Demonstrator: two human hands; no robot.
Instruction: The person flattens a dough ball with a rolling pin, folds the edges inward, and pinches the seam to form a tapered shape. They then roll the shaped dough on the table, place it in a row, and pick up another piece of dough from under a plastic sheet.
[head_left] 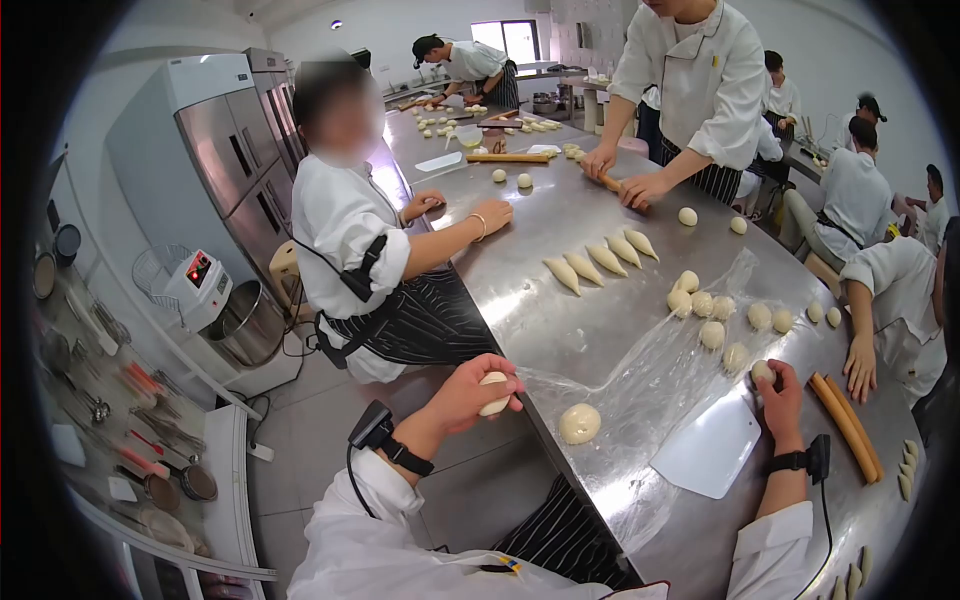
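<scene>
My left hand (468,393) is raised at the table's near edge, its fingers closed around a dough piece (493,394). Over on the right, my right hand (783,405) pinches a small dough ball (763,371) at the tabletop. A white dough scraper (708,448) lies flat beside that hand, partly over crumpled plastic film (630,400). One larger dough ball (580,424) rests at the near edge, between my hands. Several dough balls (711,335) sit on or around the film farther up.
Several pointed dough pieces (603,262) lie in a row on the metal table (520,310). Two rolling pins (846,428) lie to the right of my right hand. A co-worker (690,90) presses a rolling pin opposite; another person (345,220) stands at the left edge.
</scene>
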